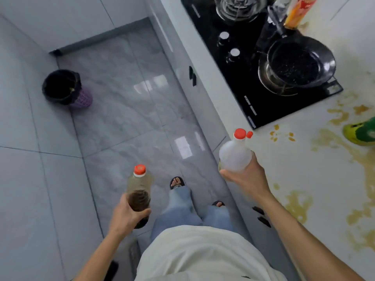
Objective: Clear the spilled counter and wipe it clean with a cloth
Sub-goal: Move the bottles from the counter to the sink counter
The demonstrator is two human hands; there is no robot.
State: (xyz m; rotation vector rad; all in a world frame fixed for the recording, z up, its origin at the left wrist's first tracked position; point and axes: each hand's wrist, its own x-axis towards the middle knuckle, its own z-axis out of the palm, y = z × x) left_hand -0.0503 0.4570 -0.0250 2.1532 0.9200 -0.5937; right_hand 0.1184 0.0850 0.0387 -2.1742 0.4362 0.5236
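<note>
My left hand grips a clear bottle of dark brown liquid with a red cap, held upright over the floor. My right hand grips a white plastic bottle with a red cap, held at the counter's front edge. The white counter on the right is smeared with yellow-brown spills and small orange bits. No cloth is in view.
A black glass cooktop carries a black pan and a steel pot. A green and yellow object lies at the right edge. An orange packet stands behind the pan. A purple bin with a black liner stands on the grey floor.
</note>
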